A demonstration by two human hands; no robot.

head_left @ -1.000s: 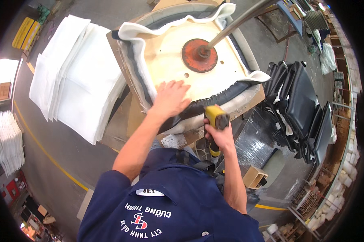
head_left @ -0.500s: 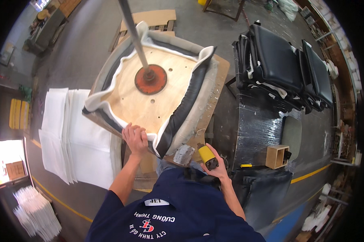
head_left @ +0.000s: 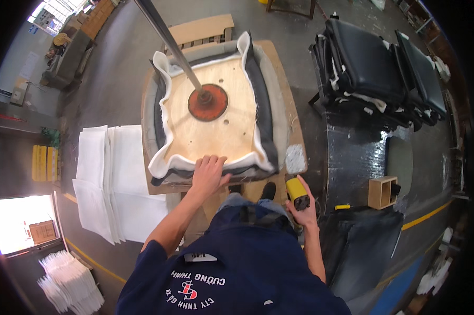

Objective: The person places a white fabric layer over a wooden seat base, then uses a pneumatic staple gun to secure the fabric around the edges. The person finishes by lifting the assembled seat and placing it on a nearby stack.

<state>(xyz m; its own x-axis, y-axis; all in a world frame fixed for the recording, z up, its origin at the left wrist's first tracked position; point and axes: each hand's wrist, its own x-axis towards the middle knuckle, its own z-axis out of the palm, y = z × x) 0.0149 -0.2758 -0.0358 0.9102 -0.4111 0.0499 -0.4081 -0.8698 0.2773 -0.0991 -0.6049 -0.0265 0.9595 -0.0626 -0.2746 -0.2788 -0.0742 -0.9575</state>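
A chair seat panel [head_left: 213, 134] of pale plywood lies underside up. White padding [head_left: 166, 121] and a black cover [head_left: 263, 110] stand up loosely around its edges. Over the near edge curl the fingers of my left hand [head_left: 211, 176], gripping the padding and black cover. A yellow and black staple gun [head_left: 298, 191] is in my right hand [head_left: 305, 211], just off the near right corner, its nose pointing away from me and apart from the seat. An orange round press pad [head_left: 207, 103] on a metal rod [head_left: 169, 42] bears on the plywood.
A grey padded stand [head_left: 276, 100] carries the seat, with a whitish block [head_left: 296, 159] on its board. Stacked black cushions [head_left: 360, 63] and a small wooden box [head_left: 381, 192] lie right. White sheets [head_left: 127, 168] are piled left. A pallet [head_left: 205, 38] stands beyond.
The seat has turned counterclockwise, so a straight side now faces me instead of a corner. My left hand keeps its hold on the edge, and the staple gun is still in my right.
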